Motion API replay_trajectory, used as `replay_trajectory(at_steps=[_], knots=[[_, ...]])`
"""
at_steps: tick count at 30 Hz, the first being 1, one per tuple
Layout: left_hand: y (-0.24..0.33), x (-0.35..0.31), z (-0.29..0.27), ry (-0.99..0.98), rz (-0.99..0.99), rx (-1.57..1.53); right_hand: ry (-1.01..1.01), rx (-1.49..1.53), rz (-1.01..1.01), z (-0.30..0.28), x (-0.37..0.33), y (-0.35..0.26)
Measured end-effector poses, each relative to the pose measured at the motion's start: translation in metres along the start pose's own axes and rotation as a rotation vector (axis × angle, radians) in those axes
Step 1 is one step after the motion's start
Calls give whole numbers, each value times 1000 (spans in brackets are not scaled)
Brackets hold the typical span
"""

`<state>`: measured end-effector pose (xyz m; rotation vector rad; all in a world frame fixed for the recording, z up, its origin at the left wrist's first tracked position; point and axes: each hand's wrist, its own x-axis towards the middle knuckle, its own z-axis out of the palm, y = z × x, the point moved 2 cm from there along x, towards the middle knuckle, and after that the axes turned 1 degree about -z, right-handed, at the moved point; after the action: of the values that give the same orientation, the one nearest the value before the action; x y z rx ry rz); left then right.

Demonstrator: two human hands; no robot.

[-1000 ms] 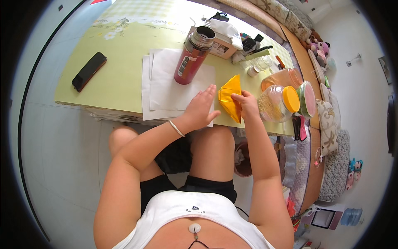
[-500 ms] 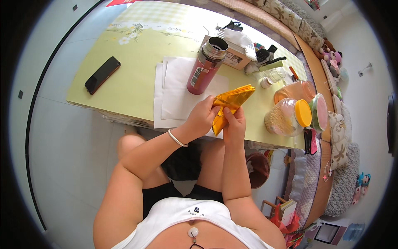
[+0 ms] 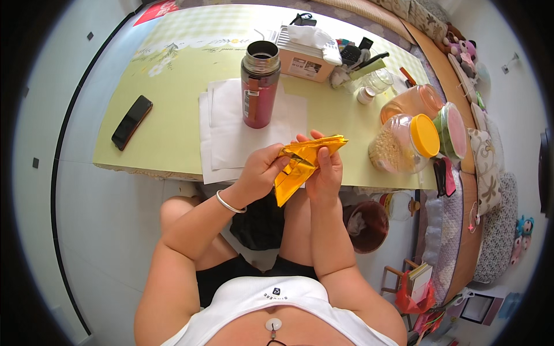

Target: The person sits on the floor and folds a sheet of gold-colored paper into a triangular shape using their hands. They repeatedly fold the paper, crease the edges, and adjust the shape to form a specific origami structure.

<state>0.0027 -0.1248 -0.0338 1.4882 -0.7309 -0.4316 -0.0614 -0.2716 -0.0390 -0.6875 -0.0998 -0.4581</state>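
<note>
A shiny gold foil paper (image 3: 300,164), folded in layers to pointed corners, is held up over the table's near edge. My left hand (image 3: 262,168) pinches its left side between thumb and fingers. Around its right side closes my right hand (image 3: 324,173), thumb on the front and fingertips showing behind the upper edge. Just beyond the foil, an uncapped pink and dark bottle (image 3: 261,86) stands upright on white paper sheets (image 3: 222,135).
A black phone (image 3: 131,122) lies at the table's left. On the right are a yellow-lidded jar (image 3: 398,147), another jar (image 3: 449,131) and a pinkish container (image 3: 407,104). A tissue box (image 3: 306,60) stands behind. Below the right edge sits a brown bin (image 3: 369,228).
The foil has tilted and come slightly lower, its pointed end swinging left. My left hand has shifted left, and my right fingertips now show behind the foil. My view has moved a little.
</note>
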Motion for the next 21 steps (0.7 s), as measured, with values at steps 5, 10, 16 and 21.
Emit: replay_trajectory(at_steps=[5,10,16,21], knots=[[3,-2,3,-54,-90,-2,-27,-86,22,-12,-1,-6],[2,0,0,-187,-328,-693,-96,-194,-36,2,1,-14],[-5,-2,2,-447,-469,-1212,-96,-146,-137,2,1,-19],[-11,-12,15,-521,-490,-1349,-19,-163,-249,2,-6,-21]])
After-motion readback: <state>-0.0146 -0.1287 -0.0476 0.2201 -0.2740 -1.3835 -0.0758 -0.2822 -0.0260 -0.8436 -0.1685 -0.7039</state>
